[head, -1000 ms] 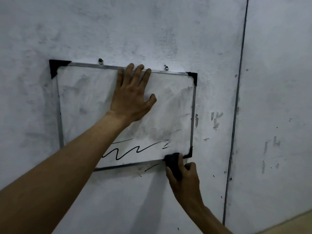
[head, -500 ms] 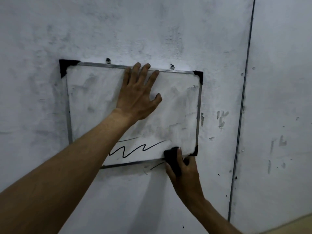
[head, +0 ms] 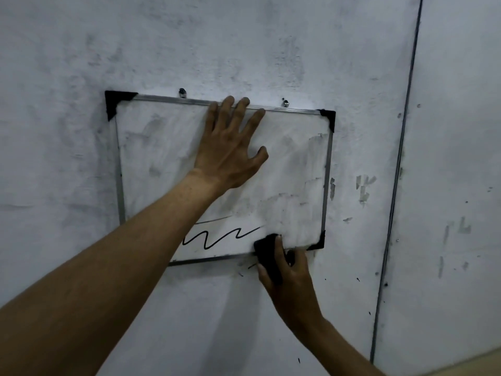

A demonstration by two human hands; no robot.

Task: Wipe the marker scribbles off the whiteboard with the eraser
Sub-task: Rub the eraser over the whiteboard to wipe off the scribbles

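A small whiteboard [head: 151, 158] with a metal frame and black corner caps hangs on the wall. Its surface is smeared grey. A black wavy scribble [head: 217, 238] runs along the lower part, with a thin faint line just above it. My left hand [head: 230, 147] lies flat on the upper middle of the board, fingers spread, fingertips over the top frame. My right hand [head: 292, 280] grips a black eraser [head: 267, 253] against the bottom edge of the board, just right of the scribble's right end.
The grey, stained wall [head: 244, 44] surrounds the board. Two screws [head: 182, 92] hold the top frame. A thin vertical seam [head: 401, 158] runs down the wall to the right. Small black marker marks [head: 248, 267] sit on the wall below the frame.
My right hand has carried the eraser to the left and slightly up along the bottom edge, and the scribble's right end is gone. My left hand stays flat on the board.
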